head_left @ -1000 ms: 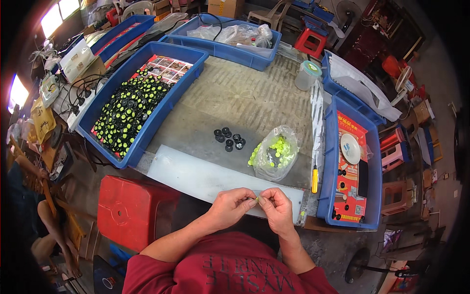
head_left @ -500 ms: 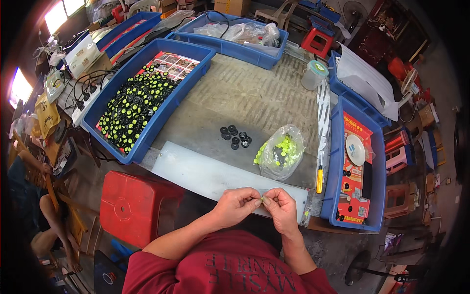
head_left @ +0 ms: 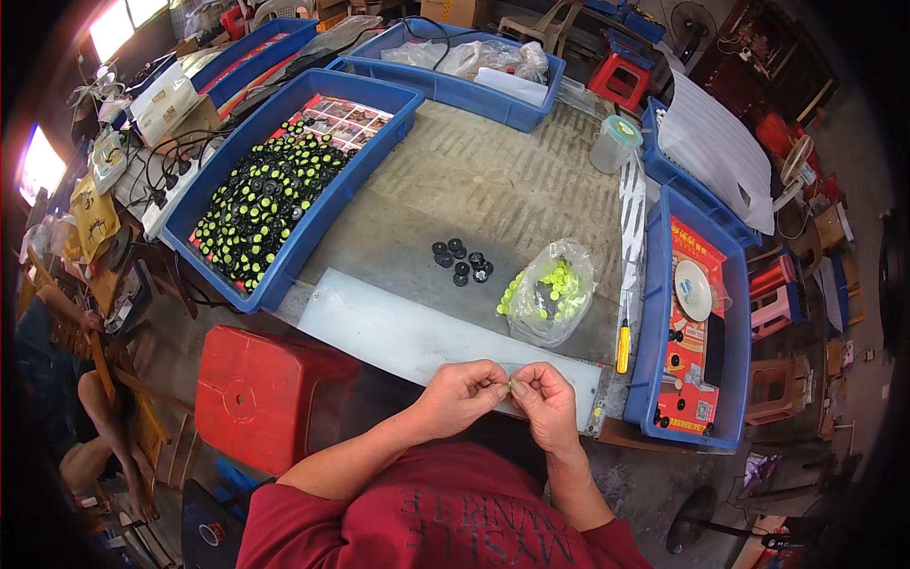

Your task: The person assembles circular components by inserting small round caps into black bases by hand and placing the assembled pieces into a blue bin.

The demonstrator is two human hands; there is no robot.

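Note:
My left hand (head_left: pixel 459 398) and my right hand (head_left: pixel 548 408) meet above the near edge of the table, thumbs and forefingers pinched. A tiny yellow-green piece (head_left: pixel 513 384) shows between the fingertips; most of it is hidden. Just beyond the hands lies a white board (head_left: pixel 379 334). A clear plastic bag (head_left: pixel 580 318) stands open past my right hand, with small yellow-green discs (head_left: pixel 567 302) in it and several spilled at its left side. Left of the bag sits a small group of black round wheel-like parts (head_left: pixel 461 279).
A blue tray (head_left: pixel 391 133) at left holds a heap of black round parts with yellow-green centres. Another blue tray (head_left: pixel 647 379) stands at right with a white dish (head_left: pixel 694 289). A yellow-handled tool (head_left: pixel 623 349), a lidded tub (head_left: pixel 611 152) and a red stool (head_left: pixel 251 398) surround the work area.
The view has shifted slightly, so the table and trays sit a little differently in it. Both hands keep nearly the same pinched pose around the tiny piece.

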